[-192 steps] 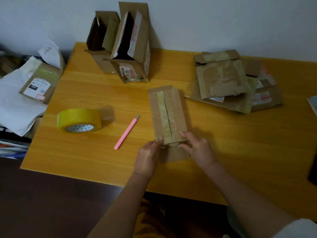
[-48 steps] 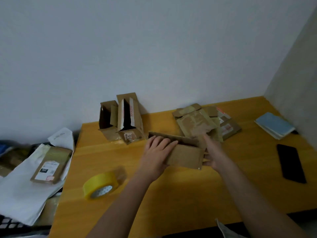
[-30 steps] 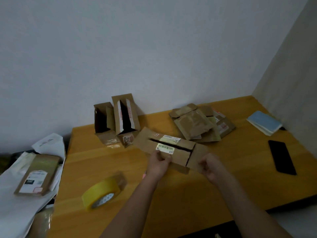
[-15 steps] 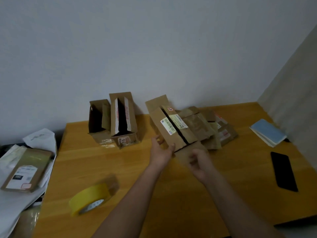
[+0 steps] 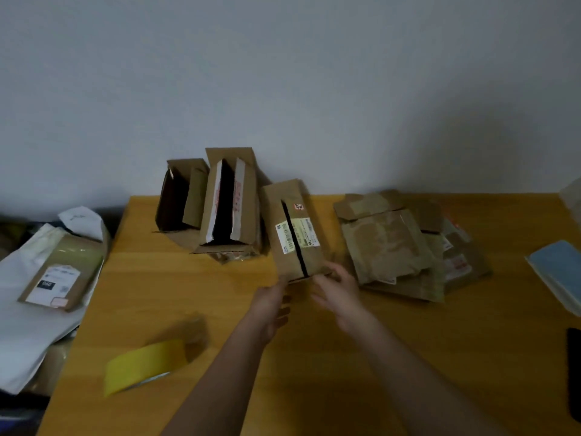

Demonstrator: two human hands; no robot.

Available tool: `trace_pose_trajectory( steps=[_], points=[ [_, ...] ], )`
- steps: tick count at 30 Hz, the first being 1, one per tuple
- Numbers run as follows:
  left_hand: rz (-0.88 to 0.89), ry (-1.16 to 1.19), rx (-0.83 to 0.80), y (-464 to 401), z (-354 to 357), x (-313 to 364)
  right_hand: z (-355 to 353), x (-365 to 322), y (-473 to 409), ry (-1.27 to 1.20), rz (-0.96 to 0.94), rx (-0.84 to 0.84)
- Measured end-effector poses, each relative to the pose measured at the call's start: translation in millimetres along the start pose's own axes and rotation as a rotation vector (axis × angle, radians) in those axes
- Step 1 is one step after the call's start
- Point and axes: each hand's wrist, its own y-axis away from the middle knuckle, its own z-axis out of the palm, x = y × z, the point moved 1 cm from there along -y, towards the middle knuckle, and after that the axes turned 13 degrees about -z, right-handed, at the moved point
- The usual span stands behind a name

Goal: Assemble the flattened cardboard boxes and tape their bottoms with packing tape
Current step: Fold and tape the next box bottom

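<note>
White mailer bags left of the table — blue notebook, black phone at right.

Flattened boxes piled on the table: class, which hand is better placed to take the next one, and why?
Probably the right hand. It is nearest the flattened pile, just to its right, while the left hand sits on the far side, below the newly stood box.

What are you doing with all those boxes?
A person is putting cardboard boxes together. Both hands, the left hand and the right hand, are at the near end of a labelled box, standing it beside two assembled boxes by the wall. A pile of flattened boxes waits on the right of the table, and the yellow tape roll lies near the left.
</note>
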Motion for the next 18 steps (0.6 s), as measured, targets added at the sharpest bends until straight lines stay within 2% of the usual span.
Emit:
trace_pose_trajectory(
  steps=[3,10,12,13,16,18],
  points=[
    [0.041,0.199,-0.091,-6.8,1.4,4.5,8.1,-4.4,-12.2,0.111,-0.034,-0.063],
    [0.106,0.369,-0.043,-23.3,-3.5,19.9,7.0,-7.8,-29.1,0.289,-0.072,-0.279],
    [0.125,0.413,-0.028,-26.2,-2.8,20.0,-1.0,-9.1,-32.7,0.293,-0.108,-0.260],
    [0.136,0.432,-0.027,-26.1,-2.0,18.3,-8.2,-11.0,-34.3,0.361,-0.194,-0.202],
    [0.135,0.587,-0.051,-24.5,0.6,7.6,-41.8,-13.1,-45.5,0.943,-0.487,0.073],
    [0.100,0.737,-0.074,-23.0,0.9,-1.1,-66.5,-8.5,-55.0,1.248,-0.375,0.107]
  ],
)
